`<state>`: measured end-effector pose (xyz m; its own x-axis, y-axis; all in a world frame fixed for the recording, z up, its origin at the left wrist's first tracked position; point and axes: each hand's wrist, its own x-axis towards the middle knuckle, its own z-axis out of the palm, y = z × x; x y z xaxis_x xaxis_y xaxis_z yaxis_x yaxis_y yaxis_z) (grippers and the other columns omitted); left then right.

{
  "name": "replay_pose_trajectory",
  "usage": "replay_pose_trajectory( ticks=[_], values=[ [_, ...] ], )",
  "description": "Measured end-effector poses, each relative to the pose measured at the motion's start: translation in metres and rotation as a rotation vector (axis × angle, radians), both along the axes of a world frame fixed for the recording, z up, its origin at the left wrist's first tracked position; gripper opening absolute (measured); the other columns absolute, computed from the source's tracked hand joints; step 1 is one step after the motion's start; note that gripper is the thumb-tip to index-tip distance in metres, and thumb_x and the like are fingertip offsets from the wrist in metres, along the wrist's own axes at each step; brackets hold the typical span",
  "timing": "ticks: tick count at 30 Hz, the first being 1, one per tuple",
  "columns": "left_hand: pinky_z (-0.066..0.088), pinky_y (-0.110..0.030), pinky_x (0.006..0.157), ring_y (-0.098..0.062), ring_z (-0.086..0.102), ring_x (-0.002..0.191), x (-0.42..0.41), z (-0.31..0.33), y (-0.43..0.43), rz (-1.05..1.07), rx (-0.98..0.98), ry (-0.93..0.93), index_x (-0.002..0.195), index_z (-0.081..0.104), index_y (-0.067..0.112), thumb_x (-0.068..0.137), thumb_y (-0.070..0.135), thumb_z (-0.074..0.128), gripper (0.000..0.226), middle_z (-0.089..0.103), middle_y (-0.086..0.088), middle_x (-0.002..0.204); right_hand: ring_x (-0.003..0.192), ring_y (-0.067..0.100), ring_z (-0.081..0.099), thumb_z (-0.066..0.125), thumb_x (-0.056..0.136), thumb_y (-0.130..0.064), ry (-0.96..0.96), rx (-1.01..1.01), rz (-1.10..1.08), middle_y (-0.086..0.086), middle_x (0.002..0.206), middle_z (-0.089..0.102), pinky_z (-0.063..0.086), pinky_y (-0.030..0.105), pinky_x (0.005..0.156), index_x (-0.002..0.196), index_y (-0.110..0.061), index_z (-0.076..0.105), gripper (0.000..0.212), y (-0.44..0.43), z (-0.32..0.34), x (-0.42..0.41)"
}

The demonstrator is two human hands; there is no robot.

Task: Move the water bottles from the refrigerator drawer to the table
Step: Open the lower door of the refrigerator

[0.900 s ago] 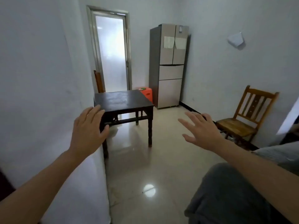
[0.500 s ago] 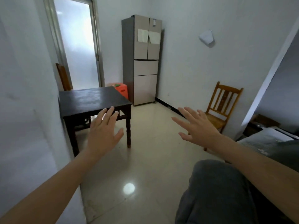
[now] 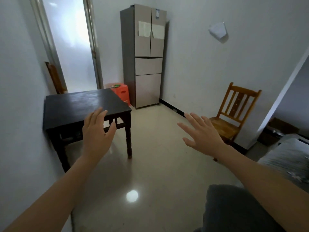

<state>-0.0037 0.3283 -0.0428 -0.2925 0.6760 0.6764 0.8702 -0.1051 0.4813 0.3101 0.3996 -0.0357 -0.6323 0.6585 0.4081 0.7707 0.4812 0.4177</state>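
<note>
Pale glossy floor tiles [image 3: 158,168] mirror a round spot of light, and smooth whitish walls close the room. At 10 o'clock a frosted glass door [image 3: 70,47] glows in a metal frame, with a brown wooden chair back [image 3: 55,77] leaning below it. At 9 o'clock the table [image 3: 75,104] stands against the wall: square, dark, a worn matte top on turned legs. The left hand [image 3: 97,136] hovers in front of its near edge, palm down, fingers straight and together, gripping nothing. An orange plastic stool [image 3: 121,92] sits between table and refrigerator [image 3: 145,56].

At 12 o'clock the refrigerator stands tall, beige fronts and grey side; both upper doors and both drawers below are shut, so the water bottles are hidden. Two white paper sheets [image 3: 144,29] hang on its doors, and a small label [image 3: 157,14] sits near the top; their print is too small to read.

The right hand [image 3: 204,136] floats at 3 o'clock over the floor, fingers spread, empty. A folded white paper [image 3: 217,31] is stuck on the wall at 1 o'clock. A slatted honey-coloured wooden chair [image 3: 234,114] stands against the right wall, a brown cardboard box [image 3: 277,131] beyond it.
</note>
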Motion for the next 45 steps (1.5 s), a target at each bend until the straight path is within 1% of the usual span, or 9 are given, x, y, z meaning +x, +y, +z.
replay_pose_trajectory(
  ticks=[5,10,15,22,25,30,39,43,45],
  values=[
    [0.03,-0.045,0.102,-0.035,0.039,0.124,-0.009,-0.009,0.064,-0.035,0.004,-0.027,0.119,0.054,-0.001,0.083,0.029,0.045,0.048,0.052,-0.02,0.128,0.116,0.033,0.055,0.036,0.081,-0.047,0.045,-0.036,-0.04,0.016,0.126,0.057,0.047,0.051,0.088,0.124,-0.022,0.043,0.05,0.05,-0.014,-0.009],
    [0.029,-0.047,0.103,-0.037,0.038,0.124,-0.03,-0.015,0.142,-0.068,0.026,-0.046,0.121,0.052,-0.003,0.086,0.017,0.055,0.04,0.05,-0.022,0.129,0.114,0.032,0.056,0.045,0.078,-0.045,0.046,-0.007,-0.028,0.016,0.124,0.058,0.048,0.049,0.087,0.123,-0.021,0.043,0.051,0.118,-0.017,-0.025],
    [0.033,-0.048,0.099,-0.042,0.044,0.118,-0.057,-0.016,0.228,-0.105,0.018,-0.066,0.116,0.054,-0.006,0.081,0.02,0.049,0.045,0.054,-0.026,0.122,0.116,0.033,0.055,0.033,0.083,-0.045,0.021,-0.015,-0.074,0.016,0.126,0.057,0.048,0.048,0.088,0.124,-0.02,0.045,0.05,0.19,-0.003,-0.043],
    [0.033,-0.048,0.098,-0.042,0.045,0.117,-0.063,-0.021,0.346,-0.2,-0.037,-0.102,0.118,0.053,-0.005,0.081,0.033,0.043,0.054,0.055,-0.025,0.121,0.118,0.029,0.051,0.033,0.082,-0.046,0.002,0.008,-0.179,0.013,0.126,0.057,0.047,0.044,0.09,0.124,-0.022,0.047,0.051,0.27,0.013,-0.044],
    [0.035,-0.049,0.094,-0.044,0.047,0.112,-0.047,-0.021,0.385,-0.263,-0.021,-0.089,0.114,0.055,-0.007,0.078,0.041,0.035,0.063,0.057,-0.026,0.117,0.118,0.03,0.049,0.036,0.082,-0.045,0.005,0.0,-0.223,0.014,0.126,0.057,0.047,0.046,0.09,0.123,-0.02,0.051,0.051,0.291,0.014,-0.026],
    [0.031,-0.037,0.092,-0.04,0.05,0.11,0.0,-0.019,0.447,-0.376,-0.022,-0.056,0.114,0.055,-0.005,0.08,0.04,0.035,0.06,0.058,-0.024,0.115,0.115,0.034,0.056,0.036,0.083,-0.044,0.058,0.016,-0.299,0.016,0.124,0.058,0.046,0.049,0.09,0.123,-0.017,0.052,0.051,0.329,0.012,0.007],
    [0.04,-0.05,0.092,-0.042,0.05,0.109,0.102,0.005,0.569,-0.435,0.032,0.065,0.113,0.058,-0.003,0.079,0.036,0.037,0.056,0.059,-0.022,0.115,0.113,0.035,0.057,0.037,0.081,-0.045,0.068,0.067,-0.358,0.017,0.123,0.059,0.047,0.051,0.087,0.124,-0.018,0.045,0.052,0.429,0.016,0.102],
    [0.034,-0.052,0.098,-0.041,0.041,0.123,0.139,0.015,0.627,-0.366,0.02,0.109,0.122,0.052,-0.001,0.082,0.026,0.054,0.048,0.051,-0.021,0.129,0.115,0.035,0.056,0.035,0.083,-0.047,0.118,0.083,-0.365,0.017,0.126,0.057,0.044,0.05,0.09,0.126,-0.019,0.044,0.052,0.486,0.023,0.139],
    [0.029,-0.053,0.102,-0.04,0.031,0.131,0.153,0.014,0.653,-0.335,-0.017,0.142,0.13,0.045,0.002,0.082,0.021,0.063,0.055,0.041,-0.02,0.14,0.114,0.035,0.057,0.035,0.083,-0.046,0.138,0.098,-0.341,0.017,0.124,0.058,0.044,0.05,0.089,0.125,-0.019,0.045,0.052,0.512,0.022,0.153]
  ],
)
